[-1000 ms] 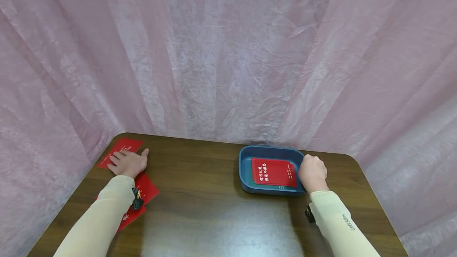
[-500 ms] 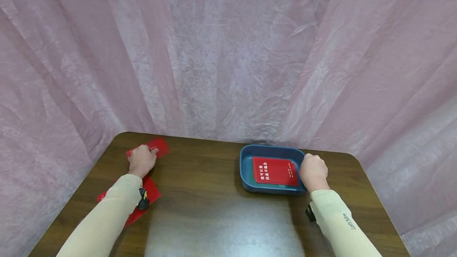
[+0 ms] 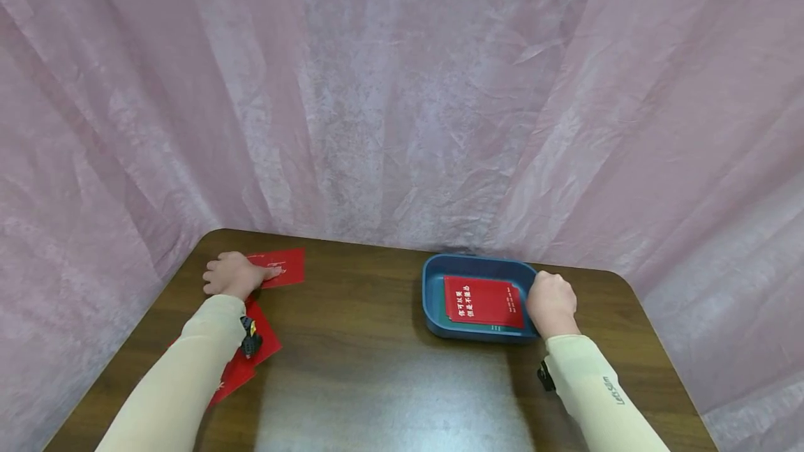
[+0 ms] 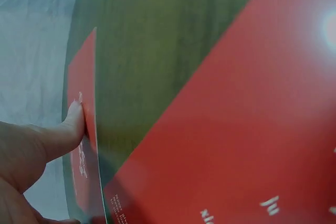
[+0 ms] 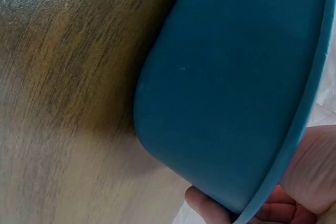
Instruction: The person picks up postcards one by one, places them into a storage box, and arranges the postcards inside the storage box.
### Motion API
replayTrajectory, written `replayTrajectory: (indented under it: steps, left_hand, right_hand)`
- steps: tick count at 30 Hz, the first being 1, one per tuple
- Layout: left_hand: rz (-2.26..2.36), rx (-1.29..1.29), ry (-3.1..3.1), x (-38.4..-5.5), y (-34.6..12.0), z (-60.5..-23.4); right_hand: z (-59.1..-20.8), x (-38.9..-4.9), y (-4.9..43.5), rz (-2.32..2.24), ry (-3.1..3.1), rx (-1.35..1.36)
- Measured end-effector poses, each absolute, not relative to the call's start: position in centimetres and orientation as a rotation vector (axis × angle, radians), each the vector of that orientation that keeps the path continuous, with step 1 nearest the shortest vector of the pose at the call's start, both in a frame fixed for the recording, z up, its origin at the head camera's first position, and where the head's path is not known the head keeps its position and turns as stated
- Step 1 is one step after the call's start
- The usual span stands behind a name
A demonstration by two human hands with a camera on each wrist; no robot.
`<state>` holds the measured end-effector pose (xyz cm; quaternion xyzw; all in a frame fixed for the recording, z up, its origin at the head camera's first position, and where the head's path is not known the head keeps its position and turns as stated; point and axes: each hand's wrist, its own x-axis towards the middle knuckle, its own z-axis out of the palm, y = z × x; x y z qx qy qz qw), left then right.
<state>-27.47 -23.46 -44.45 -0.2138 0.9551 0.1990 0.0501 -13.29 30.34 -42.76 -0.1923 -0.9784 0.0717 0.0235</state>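
At the far left of the table my left hand (image 3: 232, 275) lies over one end of a red card (image 3: 289, 264) with white writing. Its thumb is stretched out along the card's face, and in the left wrist view the thumb (image 4: 65, 132) presses flat on that card (image 4: 84, 77). The other fingers spread off to the left. My right hand (image 3: 551, 302) grips the right end of a blue plastic tray (image 3: 428, 305), fingers curled round its rim; the right wrist view shows fingertips (image 5: 207, 205) under the rim. Inside the tray lies a small stack of red cards (image 3: 484, 302).
More overlapping red cards (image 3: 260, 340) lie under the left forearm near the table's left side. The brown wooden table (image 3: 352, 340) has rounded far corners. A pink velvet curtain (image 3: 402, 103) hangs right behind its far edge.
The far-left red card has slid to the right along the back of the table and turned. My left hand gripped it half a second ago and has since loosened. The right hand and tray stay put.
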Motion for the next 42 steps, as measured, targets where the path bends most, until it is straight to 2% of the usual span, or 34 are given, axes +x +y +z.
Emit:
replayTrajectory:
  steps: [13, 21, 30, 42]
  left_hand:
    - [0.637, -0.559, 2.887, -27.6, -23.9, -44.9]
    - [0.987, -0.195, 3.01, -27.8, -22.3, -45.8]
    - [1.172, 0.158, 2.992, -27.7, -19.6, -46.6]
    - [1.299, 0.29, 2.922, -27.3, -16.5, -45.4]
  right_hand:
    - [-43.0, -13.4, 30.7, 0.207, -3.029, -0.598]
    - [-43.0, -13.4, 30.9, 0.203, -3.017, -0.602]
    - [-42.9, -13.3, 30.6, 0.199, -3.024, -0.592]
    - [-42.7, -13.2, 30.5, 0.224, -3.029, -0.619]
